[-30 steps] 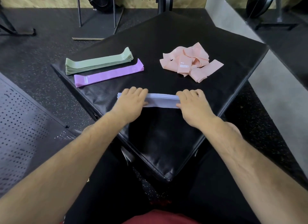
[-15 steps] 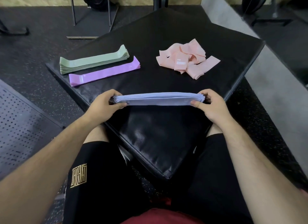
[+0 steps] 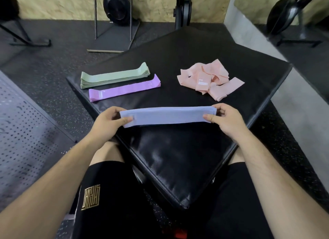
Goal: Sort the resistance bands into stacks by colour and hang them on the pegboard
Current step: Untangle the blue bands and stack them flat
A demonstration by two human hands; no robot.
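The left hand (image 3: pixel 108 120) and right hand (image 3: pixel 229 121) each pinch one end of the pale blue band stack (image 3: pixel 167 116), thumbs on top, holding it level over the near half of the black desk (image 3: pixel 178 158). At the desk's far left lie a green stack (image 3: pixel 114 76) and a purple band (image 3: pixel 124 89); at its far right, a loose pink heap (image 3: pixel 211 79).

One head-worn wide-angle view looks forward and down, close over the black tabletop (image 3: pixel 178 158) at lap level.
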